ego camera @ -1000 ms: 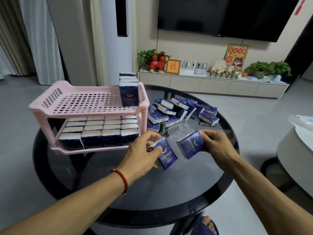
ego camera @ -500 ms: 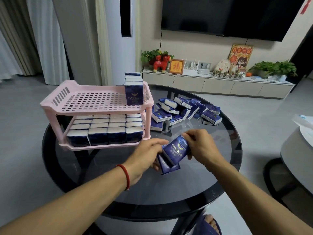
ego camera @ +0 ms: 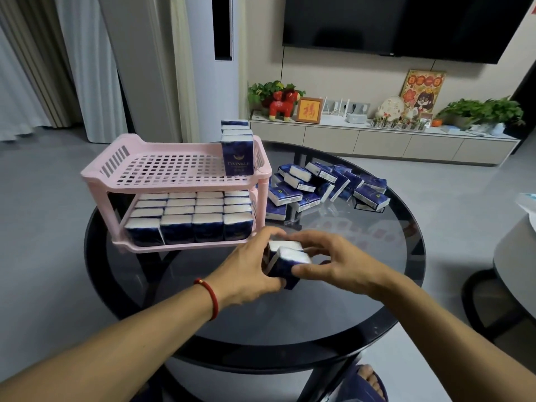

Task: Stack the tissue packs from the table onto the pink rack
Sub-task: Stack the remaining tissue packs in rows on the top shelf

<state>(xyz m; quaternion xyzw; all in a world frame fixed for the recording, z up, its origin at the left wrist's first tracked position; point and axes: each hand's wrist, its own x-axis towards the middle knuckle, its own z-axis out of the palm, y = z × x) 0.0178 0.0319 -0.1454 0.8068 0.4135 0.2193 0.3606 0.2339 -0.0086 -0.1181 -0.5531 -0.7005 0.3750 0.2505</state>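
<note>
Two dark blue tissue packs (ego camera: 285, 261) stand upright side by side on the round glass table (ego camera: 290, 314), squeezed between my hands. My left hand (ego camera: 249, 268) grips them from the left, my right hand (ego camera: 327, 259) from the right with the thumb on the front pack. The pink rack (ego camera: 162, 181) stands at the table's left. Its lower shelf is filled with upright packs (ego camera: 191, 219). A short row of packs (ego camera: 237, 149) stands at the right end of its top shelf. A loose pile of packs (ego camera: 324, 187) lies behind my hands.
A second round table (ego camera: 516, 256) is close on the right with a pale bag on it. A TV cabinet (ego camera: 377, 140) with plants and ornaments runs along the back wall. My foot in a blue slipper (ego camera: 365, 384) shows below the table edge.
I brought the two packs together, turned them upright with white tops up, and now hold them side by side on the table. The view has shifted closer.
</note>
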